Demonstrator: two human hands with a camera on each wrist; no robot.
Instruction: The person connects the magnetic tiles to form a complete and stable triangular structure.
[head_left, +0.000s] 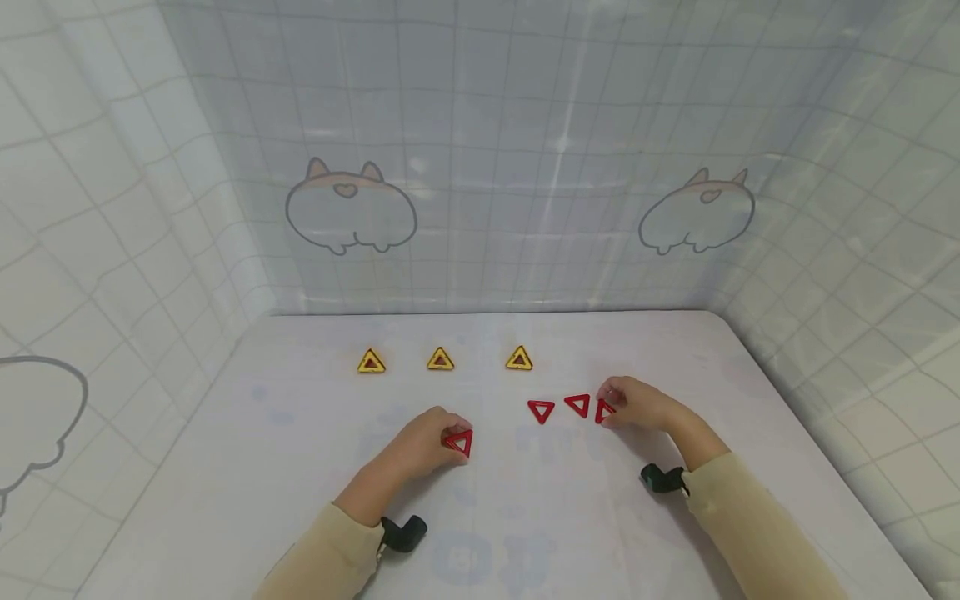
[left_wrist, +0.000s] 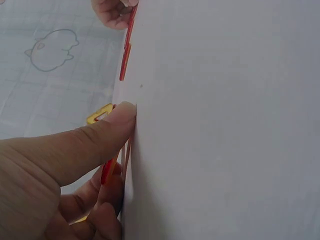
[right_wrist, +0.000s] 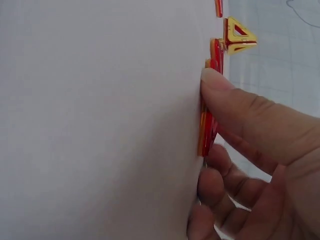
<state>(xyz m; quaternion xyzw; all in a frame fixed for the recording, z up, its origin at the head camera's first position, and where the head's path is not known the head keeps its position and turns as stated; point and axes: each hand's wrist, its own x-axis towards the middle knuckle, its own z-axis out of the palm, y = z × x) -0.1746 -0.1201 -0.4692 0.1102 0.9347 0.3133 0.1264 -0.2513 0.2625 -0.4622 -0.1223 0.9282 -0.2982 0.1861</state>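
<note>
My left hand pinches a red triangle frame between thumb and fingers, close to the tabletop. In the left wrist view the thumb and fingers partly cover that red piece. To the right, my right hand grips another red triangle at the right end of a short row. Two more red triangles, one and a tilted one, lie left of it. In the right wrist view the thumb covers part of the gripped red triangle.
Farther back sit three yellow triangles in a spaced line: left, middle and right. The white tabletop ends at a grid-patterned curtain. Black devices show at both wrists.
</note>
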